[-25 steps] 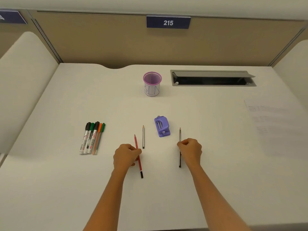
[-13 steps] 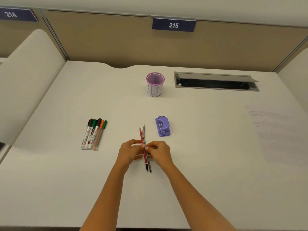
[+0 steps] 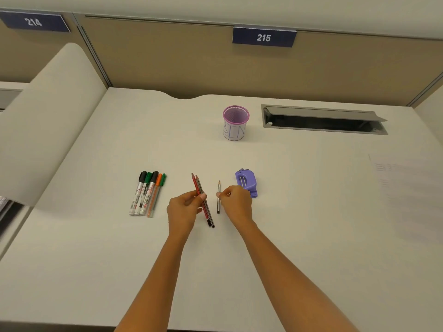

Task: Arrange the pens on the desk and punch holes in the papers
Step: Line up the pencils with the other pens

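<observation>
The left grip (image 3: 184,209), just left of the frame's centre, is closed on two pencils held side by side: a red pencil (image 3: 195,183) and a dark pencil (image 3: 212,221). Their tips point toward the top of the frame and lean a little left. Half a second ago both grips met at one bundle in the middle of the desk (image 3: 96,259). Now they have parted, and the left one has carried its pair leftward, nearer the markers.

The right grip (image 3: 236,200) has its fingers curled, and thumb and forefinger pinch a short pencil (image 3: 218,207) about halfway along. That pencil lies straight on the desk, just right of the held pair and apart from it. A second ago it lay alone between the two grips.

The purple hole punch (image 3: 247,182) sits just behind the right grip, partly covered by its knuckles. Five markers (image 3: 148,192) lie in a tidy row at centre left, caps toward the top, placed as before. The papers (image 3: 407,178) lie flat at the right edge. A purple mesh pen cup (image 3: 235,123) stands upright above centre, beside the open cable tray (image 3: 323,119).
</observation>
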`<state>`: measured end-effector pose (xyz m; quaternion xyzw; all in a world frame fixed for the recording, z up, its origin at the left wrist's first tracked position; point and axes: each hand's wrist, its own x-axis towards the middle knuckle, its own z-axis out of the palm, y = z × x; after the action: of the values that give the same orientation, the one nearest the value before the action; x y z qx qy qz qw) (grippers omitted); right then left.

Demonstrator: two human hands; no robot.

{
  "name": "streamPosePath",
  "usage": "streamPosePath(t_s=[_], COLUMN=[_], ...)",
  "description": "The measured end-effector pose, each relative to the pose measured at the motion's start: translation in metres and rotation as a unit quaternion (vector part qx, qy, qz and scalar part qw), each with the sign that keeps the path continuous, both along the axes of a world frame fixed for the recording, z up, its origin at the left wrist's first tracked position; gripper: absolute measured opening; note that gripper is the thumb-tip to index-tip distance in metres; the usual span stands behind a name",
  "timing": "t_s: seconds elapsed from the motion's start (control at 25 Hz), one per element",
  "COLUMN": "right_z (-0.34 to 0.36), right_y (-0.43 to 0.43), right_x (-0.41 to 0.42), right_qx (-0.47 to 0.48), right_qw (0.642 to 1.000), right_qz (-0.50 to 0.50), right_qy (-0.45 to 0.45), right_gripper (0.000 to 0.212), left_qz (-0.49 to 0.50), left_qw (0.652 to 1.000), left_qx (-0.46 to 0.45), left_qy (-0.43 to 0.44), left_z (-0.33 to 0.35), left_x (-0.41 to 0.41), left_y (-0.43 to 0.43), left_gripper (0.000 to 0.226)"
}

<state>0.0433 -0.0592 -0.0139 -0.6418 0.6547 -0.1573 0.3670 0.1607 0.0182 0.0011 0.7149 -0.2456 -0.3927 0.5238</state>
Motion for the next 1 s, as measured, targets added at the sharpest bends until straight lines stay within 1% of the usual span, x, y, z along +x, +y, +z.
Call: streamPosePath(t_s=[0.12, 0.2, 0.24, 0.28, 0.32, 0.36, 0.44, 0.48, 0.56, 0.6, 0.68, 0.88, 1.0], right_z=[-0.007, -0.014, -0.017, -0.019, -0.02, -0.02, -0.017, -0.015, -0.012, -0.012, -0.013, -0.02, -0.023], right_y=[-0.009, -0.012, -0.012, -0.011, -0.01, -0.007, 0.003, 0.009, 0.019, 0.024, 0.032, 0.04, 0.041], right_x=[0.019, 0.026, 0.026, 0.023, 0.019, 0.012, -0.003, -0.01, -0.021, -0.025, -0.026, -0.018, -0.012], right_qx=[-0.026, -0.024, -0.018, -0.009, 0.002, 0.009, 0.01, 0.007, 0.008, 0.009, -0.002, -0.051, -0.061], right_qw=[0.991, 0.984, 0.985, 0.99, 0.996, 0.999, 0.991, 0.983, 0.969, 0.964, 0.962, 0.964, 0.966], right_qz=[0.051, 0.082, 0.083, 0.075, 0.06, 0.043, 0.028, 0.026, 0.018, 0.016, 0.022, 0.071, 0.094], right_qy=[0.123, 0.155, 0.149, 0.123, 0.072, 0.004, -0.133, -0.181, -0.246, -0.264, -0.273, -0.251, -0.234], right_gripper=[0.029, 0.022, 0.018, 0.015, 0.014, 0.013, 0.009, 0.007, 0.012, 0.017, 0.024, 0.012, 0.015], left_qz=[-0.002, -0.014, -0.022, -0.028, -0.032, -0.032, -0.021, -0.013, 0.003, 0.008, 0.009, -0.007, 0.005], left_qw=[0.997, 0.993, 0.99, 0.986, 0.984, 0.982, 0.979, 0.979, 0.978, 0.979, 0.979, 0.979, 0.98], left_qx=[-0.055, -0.08, -0.09, -0.099, -0.107, -0.113, -0.123, -0.129, -0.14, -0.143, -0.145, -0.143, -0.137], left_qy=[-0.05, -0.086, -0.109, -0.129, -0.142, -0.15, -0.16, -0.16, -0.152, -0.147, -0.14, -0.142, -0.142], left_z=[-0.001, -0.002, -0.004, -0.006, -0.008, -0.01, -0.012, -0.013, -0.013, -0.013, -0.011, -0.015, -0.016], left_x=[0.0, -0.002, -0.004, -0.006, -0.008, -0.01, -0.011, -0.011, -0.011, -0.01, -0.01, -0.013, -0.011], left_y=[0.001, 0.004, 0.006, 0.008, 0.011, 0.014, 0.018, 0.02, 0.02, 0.018, 0.016, 0.016, 0.016], left_gripper=[0.027, 0.023, 0.02, 0.019, 0.017, 0.017, 0.016, 0.016, 0.018, 0.019, 0.018, 0.018, 0.017])
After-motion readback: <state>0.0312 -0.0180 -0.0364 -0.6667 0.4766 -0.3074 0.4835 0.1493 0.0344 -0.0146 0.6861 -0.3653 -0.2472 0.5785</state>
